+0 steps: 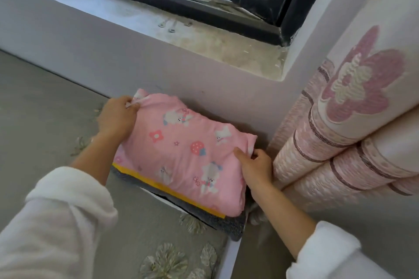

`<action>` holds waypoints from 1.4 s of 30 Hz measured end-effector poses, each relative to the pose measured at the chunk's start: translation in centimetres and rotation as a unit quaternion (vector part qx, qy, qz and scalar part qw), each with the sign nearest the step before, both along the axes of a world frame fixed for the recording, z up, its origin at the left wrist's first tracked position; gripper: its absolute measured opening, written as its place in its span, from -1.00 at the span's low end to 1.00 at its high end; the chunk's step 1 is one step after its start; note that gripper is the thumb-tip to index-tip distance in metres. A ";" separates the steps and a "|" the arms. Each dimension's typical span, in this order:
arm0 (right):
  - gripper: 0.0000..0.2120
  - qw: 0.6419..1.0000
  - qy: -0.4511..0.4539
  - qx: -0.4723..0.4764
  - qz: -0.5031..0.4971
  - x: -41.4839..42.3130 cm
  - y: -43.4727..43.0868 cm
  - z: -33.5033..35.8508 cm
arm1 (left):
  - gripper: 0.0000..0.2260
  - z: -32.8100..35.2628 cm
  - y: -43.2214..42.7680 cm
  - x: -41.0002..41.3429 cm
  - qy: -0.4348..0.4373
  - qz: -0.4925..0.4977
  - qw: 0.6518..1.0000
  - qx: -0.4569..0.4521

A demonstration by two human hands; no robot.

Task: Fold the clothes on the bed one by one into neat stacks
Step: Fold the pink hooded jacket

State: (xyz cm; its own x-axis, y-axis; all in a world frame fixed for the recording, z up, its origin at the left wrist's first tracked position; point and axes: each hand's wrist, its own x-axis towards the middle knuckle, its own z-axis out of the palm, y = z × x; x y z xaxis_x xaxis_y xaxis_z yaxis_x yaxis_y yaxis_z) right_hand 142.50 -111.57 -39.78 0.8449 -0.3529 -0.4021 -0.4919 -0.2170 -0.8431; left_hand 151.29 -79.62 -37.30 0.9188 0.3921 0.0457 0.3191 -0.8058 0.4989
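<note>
A folded pink garment (pixel 186 152) printed with white bears and strawberries lies on top of a stack at the bed's far corner, against the wall. Under it show a yellow layer (pixel 167 190) and a dark grey layer (pixel 217 222). My left hand (pixel 116 118) pinches the garment's far left corner. My right hand (pixel 255 169) grips its right edge, thumb on top. Both sleeves are white.
The grey bed cover (pixel 56 106) with leaf patterns spreads to the left and front. A window sill (pixel 215 41) and dark window frame run above the wall. A pink padded headboard (pixel 340 142) with a flower motif stands close on the right.
</note>
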 end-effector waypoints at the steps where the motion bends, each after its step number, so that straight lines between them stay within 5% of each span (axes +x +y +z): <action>1: -0.68 1.000 0.021 -0.003 0.005 0.7 -0.1 -0.6 | -0.73 -0.9 -0.3 0.3 0.020 -0.008 1.000 0.012; 7: -0.46 0.994 0.096 -0.053 0.023 2.2 -0.3 -2.0 | -0.62 -2.8 -1.6 0.3 0.080 -0.034 0.996 -0.013; 10: -0.33 0.976 0.046 -0.203 0.066 1.2 0.6 -1.3 | -0.61 -1.2 -2.6 -0.9 0.017 -0.058 0.998 0.021; 14: -0.34 0.889 -0.153 -0.336 0.271 -1.3 2.3 0.4 | -0.60 -1.3 -6.3 -7.3 -0.040 -0.069 0.993 0.083; 18: -0.41 0.796 -0.106 -0.359 0.476 -2.0 3.0 -1.2 | -0.54 -5.4 -6.4 -8.4 0.089 -0.053 0.994 0.038; 31: -0.43 0.765 0.024 -0.390 0.513 -2.0 4.5 -9.4 | -0.42 -13.4 -4.5 -6.4 0.154 -0.100 0.983 0.012; 38: -0.42 0.721 0.086 -0.408 0.553 -0.2 4.0 -6.5 | -0.48 -11.9 -5.3 -5.9 0.210 -0.103 0.971 0.042; 42: -0.39 0.744 0.052 -0.397 0.535 0.0 3.8 -2.8 | -0.50 -8.8 -6.4 -5.9 0.221 -0.093 0.968 0.070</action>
State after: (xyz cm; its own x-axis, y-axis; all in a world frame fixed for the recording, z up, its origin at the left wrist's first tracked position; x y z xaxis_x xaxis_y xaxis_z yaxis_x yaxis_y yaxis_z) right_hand 142.46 -107.76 -42.62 0.7915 0.3380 -0.5092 0.2674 -0.9407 -0.2087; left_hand 145.37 -86.04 -46.08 0.9146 0.2367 -0.3278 0.3198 -0.9196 0.2282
